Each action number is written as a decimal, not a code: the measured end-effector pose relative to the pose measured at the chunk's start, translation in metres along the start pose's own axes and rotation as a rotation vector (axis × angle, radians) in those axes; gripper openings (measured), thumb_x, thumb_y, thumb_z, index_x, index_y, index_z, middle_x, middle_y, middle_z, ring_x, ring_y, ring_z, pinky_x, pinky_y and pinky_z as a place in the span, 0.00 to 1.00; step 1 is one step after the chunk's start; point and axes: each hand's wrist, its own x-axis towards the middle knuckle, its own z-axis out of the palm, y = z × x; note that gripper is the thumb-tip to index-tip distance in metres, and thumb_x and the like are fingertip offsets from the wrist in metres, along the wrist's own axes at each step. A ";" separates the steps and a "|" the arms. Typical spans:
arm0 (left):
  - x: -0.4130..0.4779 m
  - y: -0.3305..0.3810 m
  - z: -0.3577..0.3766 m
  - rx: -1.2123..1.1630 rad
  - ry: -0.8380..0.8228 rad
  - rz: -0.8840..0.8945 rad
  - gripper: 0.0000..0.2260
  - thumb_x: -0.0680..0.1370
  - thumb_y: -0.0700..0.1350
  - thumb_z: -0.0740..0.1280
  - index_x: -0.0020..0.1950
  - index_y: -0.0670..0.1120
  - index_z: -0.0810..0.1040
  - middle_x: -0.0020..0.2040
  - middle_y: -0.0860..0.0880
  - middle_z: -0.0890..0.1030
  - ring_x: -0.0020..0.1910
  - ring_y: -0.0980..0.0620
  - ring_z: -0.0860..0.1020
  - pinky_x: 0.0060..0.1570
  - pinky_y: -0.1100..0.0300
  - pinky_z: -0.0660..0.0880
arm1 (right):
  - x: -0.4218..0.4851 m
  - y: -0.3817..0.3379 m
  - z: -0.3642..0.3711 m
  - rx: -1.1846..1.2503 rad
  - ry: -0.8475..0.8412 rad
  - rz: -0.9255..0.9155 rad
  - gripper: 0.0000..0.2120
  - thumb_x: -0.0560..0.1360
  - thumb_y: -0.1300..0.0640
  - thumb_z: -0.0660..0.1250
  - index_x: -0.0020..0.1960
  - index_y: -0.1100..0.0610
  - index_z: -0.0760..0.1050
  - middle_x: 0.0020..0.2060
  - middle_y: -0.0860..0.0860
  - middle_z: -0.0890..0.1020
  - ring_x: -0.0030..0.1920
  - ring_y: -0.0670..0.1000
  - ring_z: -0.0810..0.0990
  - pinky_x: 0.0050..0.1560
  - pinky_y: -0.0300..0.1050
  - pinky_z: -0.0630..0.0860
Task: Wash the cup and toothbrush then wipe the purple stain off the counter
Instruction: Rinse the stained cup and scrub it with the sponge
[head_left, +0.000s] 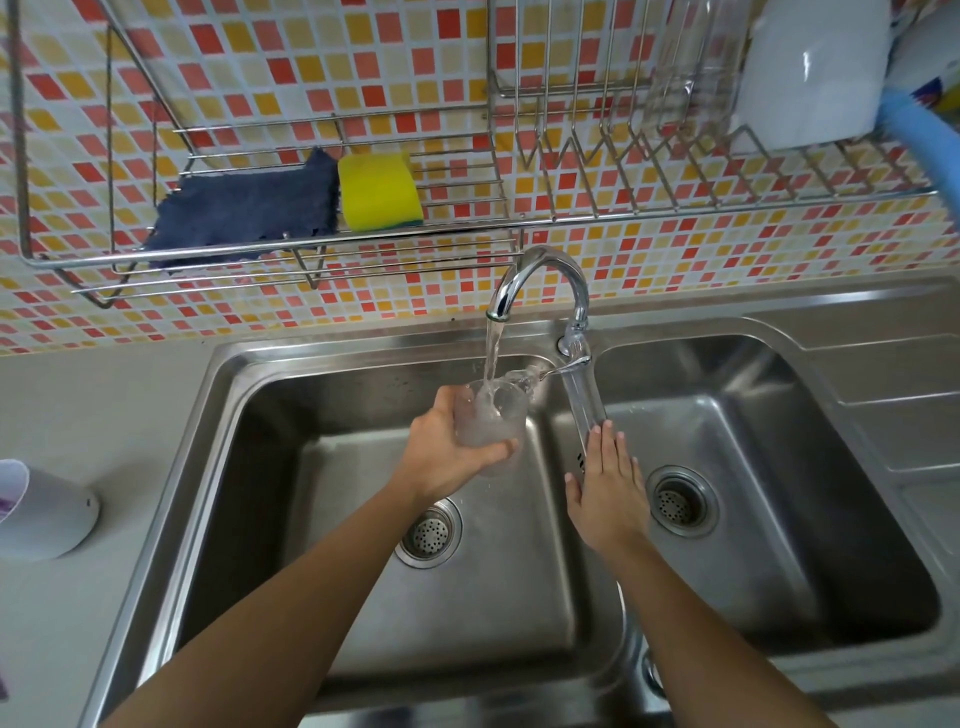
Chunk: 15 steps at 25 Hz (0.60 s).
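Clear cup (488, 421), head view: held under tap spout (540, 270), mouth tilted up so water (491, 353) runs in and flushes it; left grip (447, 457) clamped round cup from below, over left basin (311, 519) so spill drains; right grip (608, 488) flat, fingers straight, holding nothing, fingertips at end of tap lever (584, 410), likely to regulate flow; contact unclear; toothbrush not seen; blue cloth (249, 213) and yellow sponge (379, 192) on wire rack (467, 228), handy for wiping; purple stain on table (104, 415) not discernible.
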 end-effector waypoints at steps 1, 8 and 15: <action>0.000 0.001 0.000 0.000 0.003 0.000 0.29 0.63 0.51 0.79 0.59 0.49 0.70 0.49 0.55 0.79 0.44 0.64 0.77 0.36 0.76 0.73 | 0.000 0.000 0.000 0.000 0.003 0.001 0.32 0.79 0.50 0.53 0.76 0.61 0.43 0.76 0.56 0.46 0.76 0.56 0.45 0.74 0.52 0.48; 0.002 0.004 -0.001 0.008 0.008 0.009 0.30 0.63 0.50 0.79 0.60 0.48 0.69 0.49 0.56 0.78 0.43 0.65 0.76 0.35 0.79 0.71 | 0.000 0.000 0.001 -0.003 -0.001 0.010 0.32 0.79 0.50 0.53 0.76 0.60 0.43 0.76 0.56 0.45 0.76 0.55 0.44 0.74 0.51 0.47; 0.001 0.000 0.000 0.034 -0.024 0.024 0.30 0.63 0.51 0.79 0.60 0.48 0.70 0.50 0.55 0.79 0.47 0.57 0.78 0.38 0.76 0.71 | 0.001 0.002 0.002 -0.002 0.008 0.000 0.32 0.79 0.50 0.52 0.76 0.61 0.42 0.76 0.56 0.44 0.76 0.55 0.44 0.74 0.51 0.47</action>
